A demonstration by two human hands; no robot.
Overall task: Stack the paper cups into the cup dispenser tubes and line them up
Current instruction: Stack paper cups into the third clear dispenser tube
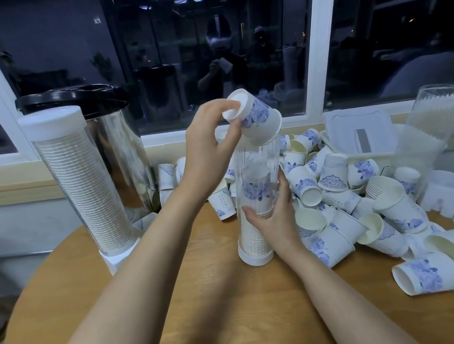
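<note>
1: Many loose cups point(341, 202) are lying heaped on the right side of the round wooden table point(209, 305), aren't they?

2: Yes, and they are crowding right up against the clear tube point(253, 162) from its right and from behind, some on their sides, some mouth down. A white basket point(360, 135) is sitting behind the heap, and 1 empty tube point(435, 125) is leaning at the far right.

1: What is standing on the left?

2: 1 full tube point(85, 191) under a white cap point(52, 120) is standing near the table's left edge, well apart from the hands. A metal urn point(117, 146) with a black lid is standing just behind it, in front of the dark window point(202, 44).

1: Where is the cup being handled?

2: The left hand point(210, 148) is pinching a paper cup point(256, 121) by its base, at the clear tube's open top. The cup is tilting: its base is pointing up and left, its mouth down and right, with the rim meeting the tube's upper edge. Its long axis is slanting across the tube's.

1: And the tube?

2: It is standing upright on a white base point(257, 258), its long axis running vertical, with a short stack of cups point(251, 241) sitting in its bottom. The right hand point(275, 214) is gripping its middle, fingers curling round the wall. The 2 hands are working apart, 1 above the other.
</note>
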